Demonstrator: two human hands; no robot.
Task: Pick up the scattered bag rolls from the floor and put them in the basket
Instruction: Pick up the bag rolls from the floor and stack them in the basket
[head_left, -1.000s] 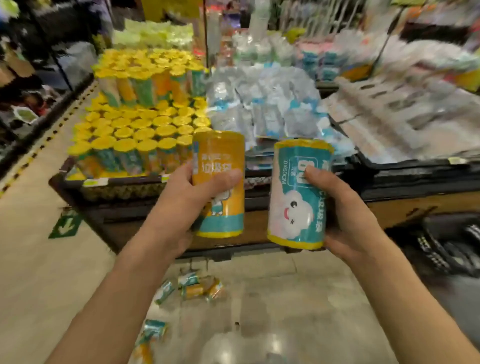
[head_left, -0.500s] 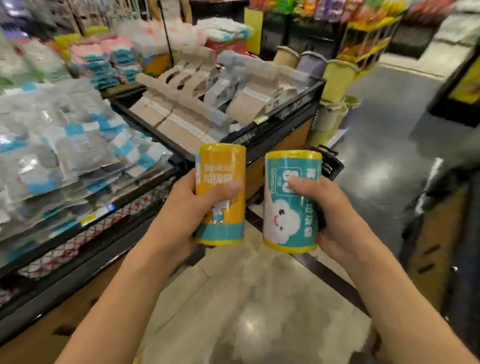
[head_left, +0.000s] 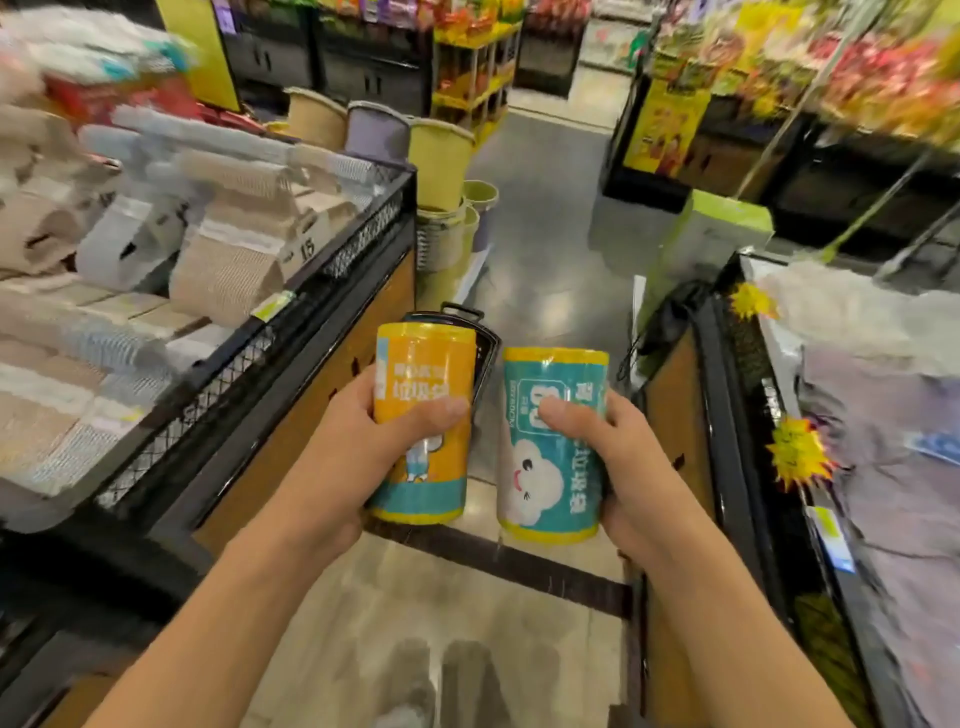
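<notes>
My left hand (head_left: 358, 457) grips an orange bag roll (head_left: 423, 374) with a teal band at its bottom, held upright. My right hand (head_left: 623, 467) grips a teal bag roll (head_left: 553, 467) with a white cloud face and yellow rims, also upright. Both rolls are side by side at chest height over the aisle floor. Behind the orange roll, a black basket (head_left: 485, 358) with a handle stands on the floor; most of it is hidden by the roll and my left hand.
A black mesh display bin (head_left: 322, 291) of beige and grey packs lines the left. Another bin (head_left: 727, 415) stands on the right. Stacked buckets (head_left: 441, 156) sit at the left bin's far end. The aisle floor (head_left: 550, 234) runs ahead between them.
The view has swung right, from the yellow roll display and the rolls on the floor to the aisle with the basket. Both hands keep their rolls.
</notes>
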